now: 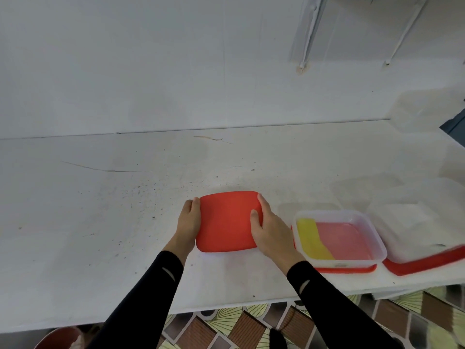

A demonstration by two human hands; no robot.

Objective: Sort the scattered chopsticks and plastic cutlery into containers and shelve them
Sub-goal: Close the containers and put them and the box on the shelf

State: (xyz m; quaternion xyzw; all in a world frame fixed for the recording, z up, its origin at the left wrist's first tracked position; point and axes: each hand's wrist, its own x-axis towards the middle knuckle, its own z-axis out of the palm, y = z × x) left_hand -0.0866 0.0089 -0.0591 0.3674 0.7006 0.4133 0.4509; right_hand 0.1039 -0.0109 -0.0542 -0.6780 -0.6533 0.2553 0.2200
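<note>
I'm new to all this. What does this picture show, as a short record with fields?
surface: white counter
left hand: grips red lid at its left edge
right hand: grips its right edge
to the right: clear box, yellow and pink showing in it
far right: second clear box, blurred

Soft, even light fills the scene, bright enough that the white worktop [100, 222] and wall [151, 71] nearly wash out. Shadows are faint, falling pale behind the clear container [337, 212]. The red lid [226, 220] at centre is fairly sharp, while the far right edge smears with blur. Wide-angle distortion bows the worktop's front edge.
</note>
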